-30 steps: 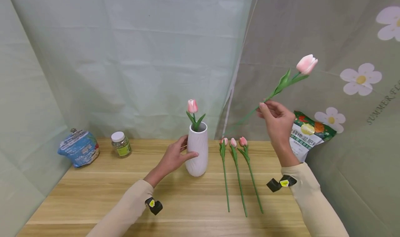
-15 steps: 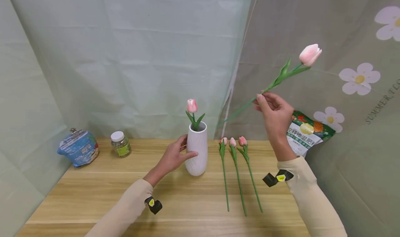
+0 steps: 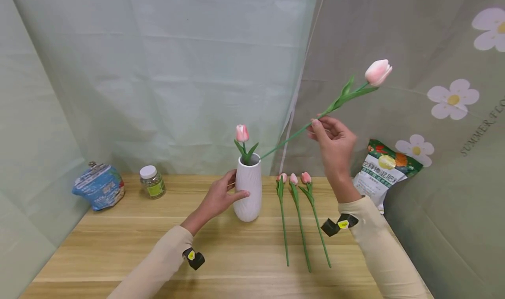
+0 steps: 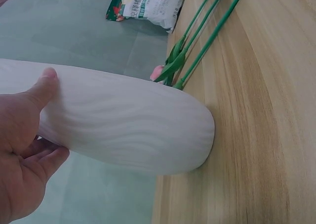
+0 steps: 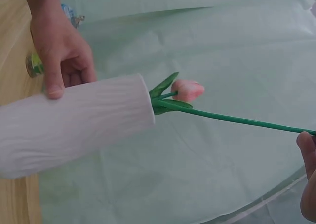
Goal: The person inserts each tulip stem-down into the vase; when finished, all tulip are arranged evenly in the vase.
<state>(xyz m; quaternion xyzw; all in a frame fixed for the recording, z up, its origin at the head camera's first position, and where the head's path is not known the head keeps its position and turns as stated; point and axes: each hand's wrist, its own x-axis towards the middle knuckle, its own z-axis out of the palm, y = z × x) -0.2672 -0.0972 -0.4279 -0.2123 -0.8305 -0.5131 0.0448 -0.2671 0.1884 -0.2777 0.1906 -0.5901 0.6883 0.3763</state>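
A white ribbed vase (image 3: 248,193) stands upright on the table with one pink tulip (image 3: 242,133) in it. My left hand (image 3: 218,198) holds the vase's left side, thumb across the front and fingers behind; the left wrist view shows this grip close up on the vase (image 4: 123,120). Higher up on the right, my right hand (image 3: 335,145) pinches the green stem of another pink tulip (image 3: 378,72) between thumb and fingertips. That tulip slants, bloom up to the right, its stem's lower end right at the vase's rim. In the right wrist view the stem (image 5: 237,120) overlaps the mouth.
Three tulips (image 3: 293,202) lie side by side on the wooden table (image 3: 158,246), right of the vase. A fertilizer bag (image 3: 380,176) leans at the back right. A lidded jar (image 3: 153,183) and a blue bag (image 3: 99,187) stand at the back left, before a cloth backdrop.
My right hand has moved left with the tulip, bringing the stem's lower end from right of the vase to its rim. The left hand and vase stay in place.
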